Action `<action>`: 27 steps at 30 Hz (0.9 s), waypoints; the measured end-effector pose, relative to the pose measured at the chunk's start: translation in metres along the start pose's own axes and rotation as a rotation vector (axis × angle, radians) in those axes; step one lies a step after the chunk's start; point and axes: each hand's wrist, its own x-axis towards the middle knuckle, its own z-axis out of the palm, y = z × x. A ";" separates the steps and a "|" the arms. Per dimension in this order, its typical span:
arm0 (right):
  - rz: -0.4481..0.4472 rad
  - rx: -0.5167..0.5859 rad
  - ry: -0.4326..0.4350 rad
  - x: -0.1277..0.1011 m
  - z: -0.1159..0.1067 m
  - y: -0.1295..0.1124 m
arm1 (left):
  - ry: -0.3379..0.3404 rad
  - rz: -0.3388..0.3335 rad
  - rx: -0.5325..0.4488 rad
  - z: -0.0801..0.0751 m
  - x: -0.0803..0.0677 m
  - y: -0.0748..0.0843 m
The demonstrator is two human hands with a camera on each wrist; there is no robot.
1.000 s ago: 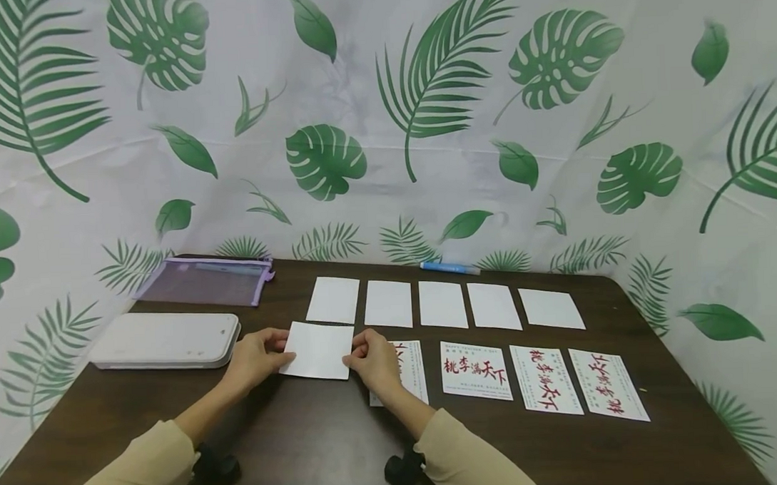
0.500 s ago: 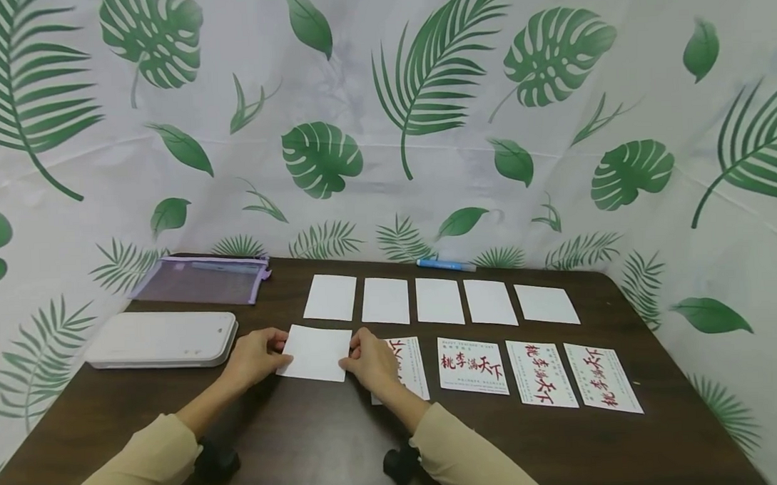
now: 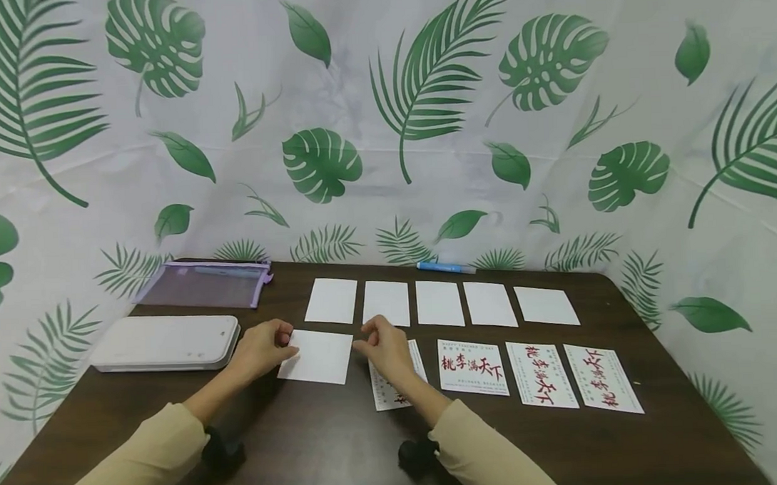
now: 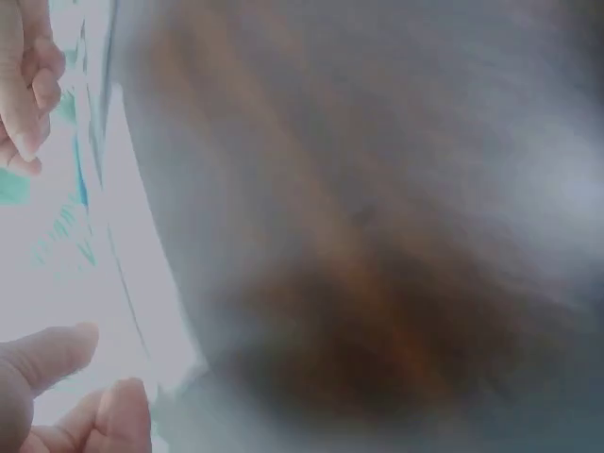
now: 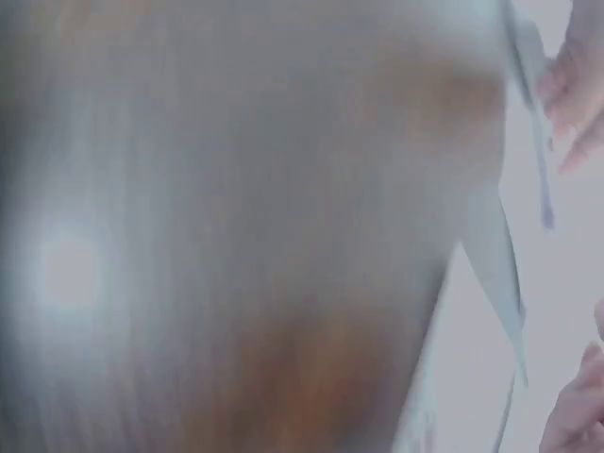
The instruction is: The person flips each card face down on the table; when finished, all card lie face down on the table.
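Head view: hands (image 3: 260,350) (image 3: 387,349) flank white card (image 3: 318,359); pen (image 3: 445,267) beyond.

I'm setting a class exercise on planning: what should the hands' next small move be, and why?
Probably lift the left hand off the white card: it seems to lie flat, left of the four printed cards, blank face up like the five blank cards behind, and the right hand, by its right edge, doesn't appear to grip it.

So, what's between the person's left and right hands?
A single blank white card, between the left hand and the right hand; the head view shows it.
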 end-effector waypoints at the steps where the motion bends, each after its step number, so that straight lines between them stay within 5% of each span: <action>1: 0.007 0.028 0.020 0.002 -0.008 0.004 | -0.002 0.014 -0.031 0.002 0.002 0.004; 7: 0.127 0.071 0.023 0.005 -0.047 0.041 | -0.137 0.081 -0.223 0.028 0.013 0.042; 17: 0.127 -0.058 -0.098 -0.003 -0.055 0.061 | -0.156 0.155 -0.053 0.068 0.020 0.068; 27: 0.109 -0.136 -0.119 -0.002 -0.059 0.060 | -0.164 0.206 -0.028 0.075 0.024 0.074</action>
